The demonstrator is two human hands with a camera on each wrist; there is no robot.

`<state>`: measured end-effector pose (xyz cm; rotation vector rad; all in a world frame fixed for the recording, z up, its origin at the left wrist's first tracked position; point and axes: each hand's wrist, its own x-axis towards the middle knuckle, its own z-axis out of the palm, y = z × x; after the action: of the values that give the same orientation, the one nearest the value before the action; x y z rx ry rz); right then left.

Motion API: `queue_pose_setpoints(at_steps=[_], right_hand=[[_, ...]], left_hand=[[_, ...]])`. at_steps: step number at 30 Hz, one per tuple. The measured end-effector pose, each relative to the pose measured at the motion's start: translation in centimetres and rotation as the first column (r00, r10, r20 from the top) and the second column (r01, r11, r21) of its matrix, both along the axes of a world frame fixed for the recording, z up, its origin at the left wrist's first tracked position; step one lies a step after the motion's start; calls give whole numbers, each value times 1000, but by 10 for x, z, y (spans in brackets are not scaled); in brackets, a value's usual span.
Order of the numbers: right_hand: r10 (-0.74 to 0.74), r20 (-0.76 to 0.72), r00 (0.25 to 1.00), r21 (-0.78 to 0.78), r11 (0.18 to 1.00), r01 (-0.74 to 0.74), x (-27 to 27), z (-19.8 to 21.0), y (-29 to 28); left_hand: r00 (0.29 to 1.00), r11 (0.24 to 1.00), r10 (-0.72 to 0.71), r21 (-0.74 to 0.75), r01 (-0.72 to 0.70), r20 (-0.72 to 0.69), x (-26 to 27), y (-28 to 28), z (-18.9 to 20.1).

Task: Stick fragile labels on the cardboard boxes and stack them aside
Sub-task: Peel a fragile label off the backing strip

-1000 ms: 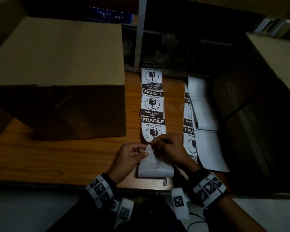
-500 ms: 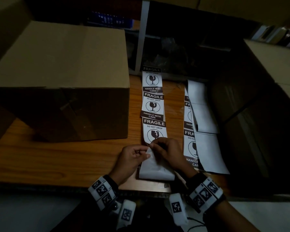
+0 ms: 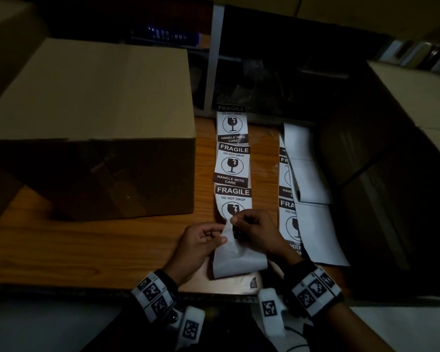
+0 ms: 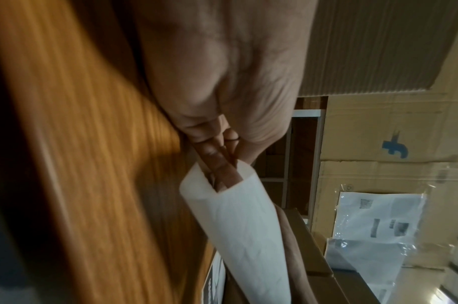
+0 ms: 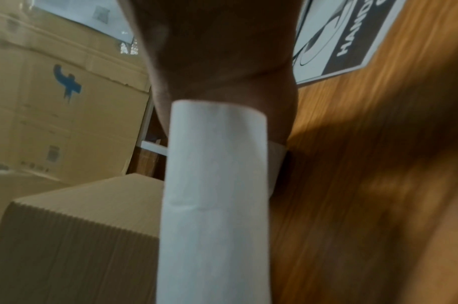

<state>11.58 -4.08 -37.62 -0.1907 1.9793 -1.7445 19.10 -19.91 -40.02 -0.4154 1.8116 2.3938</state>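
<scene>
While the room is dim, the wooden table (image 3: 92, 240) shows plainly enough, running from nine o'clock across to the middle of the head view. On it, up at ten o'clock, stands the large cardboard box (image 3: 94, 97), closed, its top bare of any sticker that I can see. More cardboard boxes (image 3: 414, 97) sit off at two o'clock, in shadow. Down the middle of the table, from twelve o'clock toward the person, lies the strip of fragile labels (image 3: 231, 166), three printed squares showing one after the other, its near end curled up off the wood with the plain white backing (image 3: 239, 260) rolled under. Just to its three o'clock side lies a second label strip (image 3: 288, 219), partly covered by blank white backing sheets (image 3: 315, 224). The two hands meet at the near end of the middle strip, at about six o'clock. The left hand (image 3: 201, 242) has fingers and thumb curled in, pinching the lifted white corner of the backing; the left wrist view shows the fingertips (image 4: 217, 156) closed on the paper's edge. The right hand (image 3: 257, 229) is curled too, its fingertips pinching the nearest label at the same corner, touching the left hand's. Both wrists carry bands with black-and-white markers (image 3: 315, 290).
</scene>
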Motion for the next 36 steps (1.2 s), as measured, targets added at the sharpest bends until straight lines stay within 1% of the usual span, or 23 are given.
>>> queue_pose_setpoints(at_steps=[3, 9, 12, 13, 15, 18, 19, 21, 23, 26, 29, 32, 36], right_hand=[[-12, 4, 1000, 16, 1000, 12, -1, 0, 0], [-31, 95, 995, -24, 999, 33, -1, 3, 0], [-34, 92, 995, -31, 999, 37, 0, 7, 1], [-33, 61, 998, -11, 999, 33, 0, 6, 2], [-23, -66, 998, 98, 995, 29, -1, 3, 4], [55, -258, 965, 272, 962, 18, -2, -1, 6], [104, -314, 944, 308, 951, -2, -2, 0, 5], [170, -395, 903, 353, 935, -22, -1, 1, 3], [169, -417, 893, 366, 931, -5, 0, 2, 3], [174, -382, 908, 375, 927, -20, -3, 1, 3], [167, -274, 947, 352, 934, -62, -6, 2, 3], [160, -192, 968, 304, 948, -96, -8, 4, 3], [114, -81, 990, 233, 968, -93, -10, 6, 2]], left_hand=[[1000, 1000, 0, 6, 0, 7, -1, -1, -2], [1000, 999, -12, 40, 12, 15, 0, -2, 0], [999, 998, -19, 64, 16, 43, 0, -3, 1], [998, 997, -34, 70, 30, 58, -1, -3, 3], [992, 994, -83, 73, 76, 91, -1, -5, 8], [983, 989, -142, 60, 136, 113, -5, -2, 19], [986, 992, -129, 22, 127, 110, -8, 0, 21], [993, 990, -76, -108, 85, 85, -14, 4, 19], [997, 982, -30, -187, 41, 64, -17, 6, 13], [998, 982, -18, -188, 30, 62, -16, 4, 7], [998, 984, -37, -172, 46, 55, -13, 2, 7], [998, 985, -37, -166, 46, 59, -12, -1, 6], [995, 992, -53, -112, 63, 90, -13, -4, 7]])
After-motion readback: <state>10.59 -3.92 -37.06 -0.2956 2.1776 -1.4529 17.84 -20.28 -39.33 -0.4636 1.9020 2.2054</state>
